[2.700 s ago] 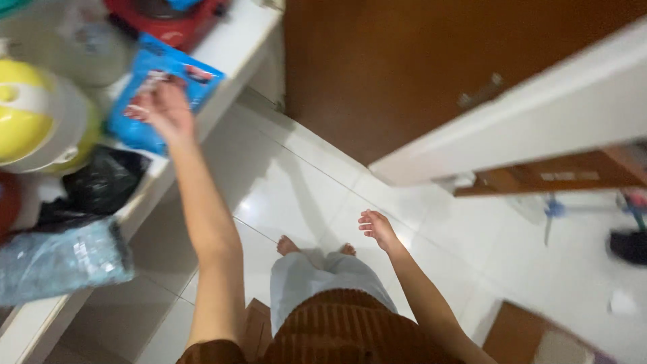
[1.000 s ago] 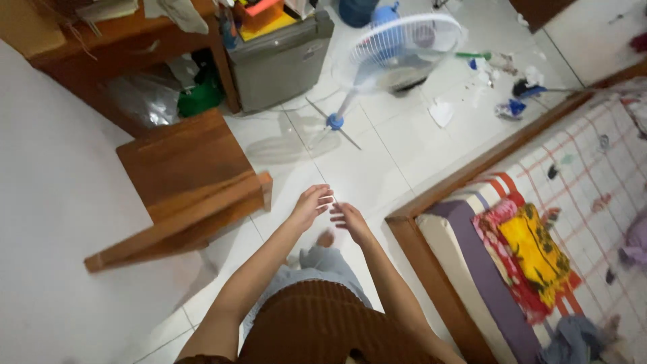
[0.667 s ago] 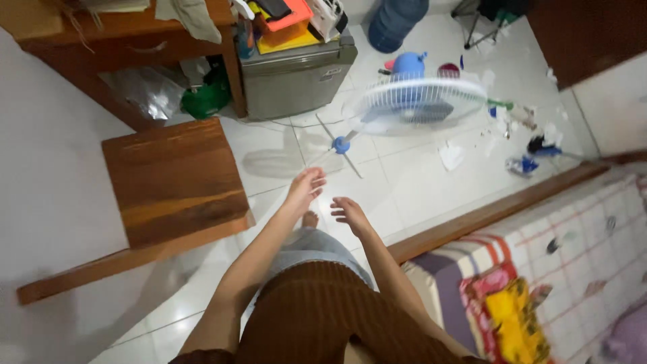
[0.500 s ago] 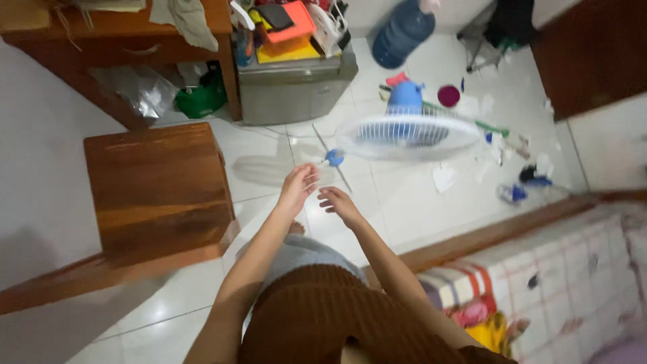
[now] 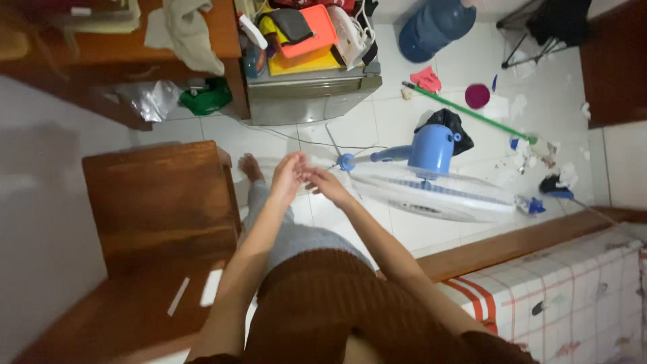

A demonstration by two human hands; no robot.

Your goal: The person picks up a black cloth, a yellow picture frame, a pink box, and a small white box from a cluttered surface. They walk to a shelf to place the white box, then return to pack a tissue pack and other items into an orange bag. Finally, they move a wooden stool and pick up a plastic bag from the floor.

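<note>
Left hand (image 5: pixel 286 176) and right hand (image 5: pixel 322 183) raised in front of the body, meeting above the white floor (image 5: pixel 377 125), fingertips touching or nearly so. Left fingers (image 5: pixel 294 162) loosely curled and apart, holding nothing; right fingers (image 5: pixel 311 176) stretched toward the left palm, also bare. Looks like rubbing or brushing one hand against the other, which would explain why both hover free of any object.

Nearest thing: a fan (image 5: pixel 431 185), white grille tilted almost flat toward the camera, blue motor housing behind it, blue hub of the stand just beside the right hand but not touched. Cord trailing across the tiles toward a grey box (image 5: pixel 310 94), probably for power.

Left of the legs, a wooden stool (image 5: pixel 158 195) close against the wall, out of the walking path. Further up, a wooden surface (image 5: pixel 121 47) with a pale cloth (image 5: pixel 185 30) draped over its edge, a clear plastic bag and a green bag (image 5: pixel 205 98) tucked beneath. On the grey box, orange and yellow items stacked as on a spare shelf. A blue water jug (image 5: pixel 431 27) standing near the far wall; a green-handled stick (image 5: pixel 465 111) lying on the tiles amid paper scraps. At lower right, a wooden bed frame (image 5: pixel 526 239) with a checked mattress (image 5: pixel 579 296).

One bare foot (image 5: pixel 249 166) forward on the tiles, body facing the fan.
</note>
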